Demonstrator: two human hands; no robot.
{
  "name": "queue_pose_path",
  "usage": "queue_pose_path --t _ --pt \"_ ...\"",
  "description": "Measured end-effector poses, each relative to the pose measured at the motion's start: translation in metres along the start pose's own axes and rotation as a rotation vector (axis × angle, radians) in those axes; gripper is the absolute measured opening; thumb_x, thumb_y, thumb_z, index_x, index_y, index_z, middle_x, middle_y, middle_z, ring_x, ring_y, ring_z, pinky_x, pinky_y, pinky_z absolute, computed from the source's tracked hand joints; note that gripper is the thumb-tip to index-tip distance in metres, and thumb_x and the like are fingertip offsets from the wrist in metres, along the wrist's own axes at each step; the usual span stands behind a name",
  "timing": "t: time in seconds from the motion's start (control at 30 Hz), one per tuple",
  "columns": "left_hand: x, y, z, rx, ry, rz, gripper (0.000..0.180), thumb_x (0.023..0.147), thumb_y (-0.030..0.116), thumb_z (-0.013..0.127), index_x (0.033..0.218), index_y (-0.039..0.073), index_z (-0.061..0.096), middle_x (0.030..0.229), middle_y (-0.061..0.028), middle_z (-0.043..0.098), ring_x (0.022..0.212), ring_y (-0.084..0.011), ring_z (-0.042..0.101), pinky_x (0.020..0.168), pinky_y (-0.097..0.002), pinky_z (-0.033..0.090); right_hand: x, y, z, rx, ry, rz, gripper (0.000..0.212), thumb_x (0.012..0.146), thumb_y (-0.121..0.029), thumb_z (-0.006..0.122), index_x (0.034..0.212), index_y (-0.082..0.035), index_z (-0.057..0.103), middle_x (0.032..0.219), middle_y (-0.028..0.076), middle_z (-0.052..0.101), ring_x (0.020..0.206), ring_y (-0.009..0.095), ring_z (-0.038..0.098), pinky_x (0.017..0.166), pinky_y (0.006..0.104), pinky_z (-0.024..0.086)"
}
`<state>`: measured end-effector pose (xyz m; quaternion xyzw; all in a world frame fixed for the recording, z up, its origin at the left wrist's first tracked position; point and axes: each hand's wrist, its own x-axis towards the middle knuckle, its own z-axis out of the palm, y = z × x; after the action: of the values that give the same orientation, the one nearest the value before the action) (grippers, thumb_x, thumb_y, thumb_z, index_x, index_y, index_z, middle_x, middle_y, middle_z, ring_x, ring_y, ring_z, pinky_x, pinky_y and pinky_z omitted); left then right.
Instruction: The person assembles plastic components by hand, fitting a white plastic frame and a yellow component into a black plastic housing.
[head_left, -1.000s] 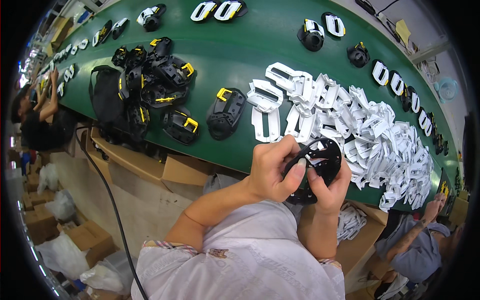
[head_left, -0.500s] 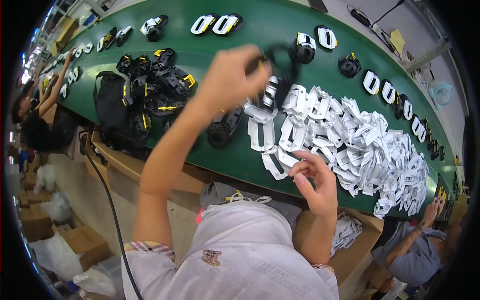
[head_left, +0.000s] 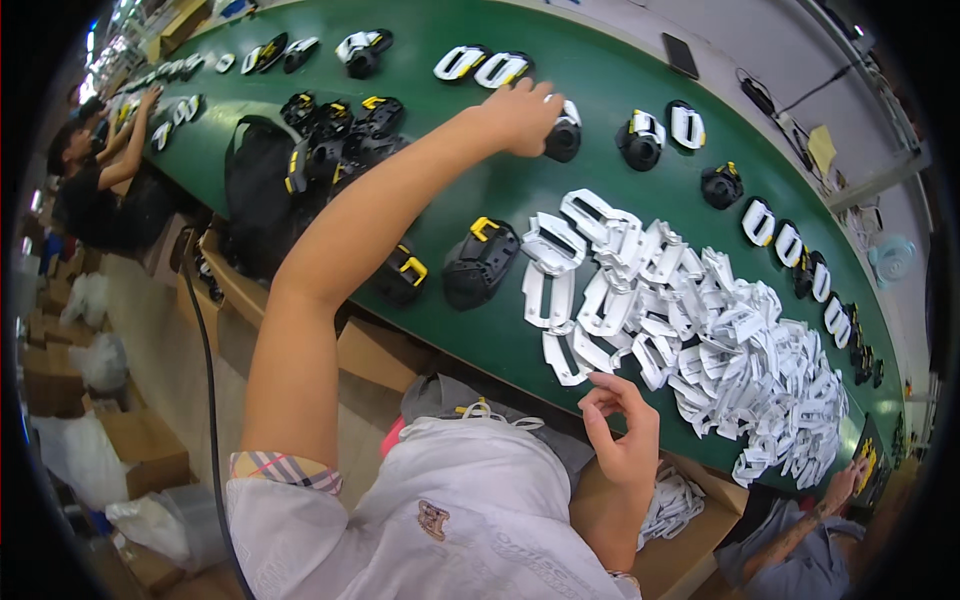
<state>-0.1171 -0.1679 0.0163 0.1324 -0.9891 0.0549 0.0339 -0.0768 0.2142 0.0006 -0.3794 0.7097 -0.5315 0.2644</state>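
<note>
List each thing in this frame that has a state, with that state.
left hand: stretched out, resting on the black part
black part: on the green belt, under the fingers
right hand: empty, fingers curled, at the pile's near edge
white frames: loose pile
black housing: lying untouched

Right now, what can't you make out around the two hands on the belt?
Head view only:
- Black-and-white part: mostly covered by the left hand; grip unclear.
- Right hand over the white pile: whether its pinched fingers hold anything, too small.
- Belt ends: bent and dark at the fisheye rim.
</note>
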Motion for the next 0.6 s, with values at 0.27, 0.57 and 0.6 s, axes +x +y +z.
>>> queue_pose_path --t 0.27,0.57,0.6 --pt "-0.061 0.077 -0.013 -0.211 -0.322 0.159 0.044 0.068 0.032 0.071 0.098 0.001 0.06 0.099 -0.0152 0.06 0.095 -0.0325 0.058 0.081 -0.0418 0.047 0.022 -0.009 0.009 -0.089 -0.104 -0.138 0.027 0.074 -0.002 0.061 0.101 0.001 0.06 0.075 0.006 0.063 0.068 0.014 0.06 0.065 0.0244 0.045" --pt "-0.072 0.07 -0.026 -0.467 -0.163 0.163 0.033 0.069 0.027 0.072 0.083 0.001 0.056 0.077 -0.015 0.061 0.076 -0.0345 0.06 0.067 -0.0385 0.047 0.018 -0.011 0.003 0.005 -0.05 -0.086 0.025 0.076 -0.001 0.058 0.101 0.003 0.059 0.074 0.006 0.062 0.068 0.012 0.057 0.066 0.0242 0.045" --pt "-0.079 0.076 -0.037 -0.65 -0.044 0.148 0.032 0.069 0.025 0.072 0.08 0.001 0.054 0.071 -0.0135 0.06 0.068 -0.0313 0.059 0.062 -0.0367 0.046 0.02 -0.007 0.004 0.038 0.028 -0.077 0.025 0.077 -0.001 0.058 0.102 0.004 0.058 0.076 0.006 0.062 0.069 0.012 0.056 0.067 0.0242 0.045"
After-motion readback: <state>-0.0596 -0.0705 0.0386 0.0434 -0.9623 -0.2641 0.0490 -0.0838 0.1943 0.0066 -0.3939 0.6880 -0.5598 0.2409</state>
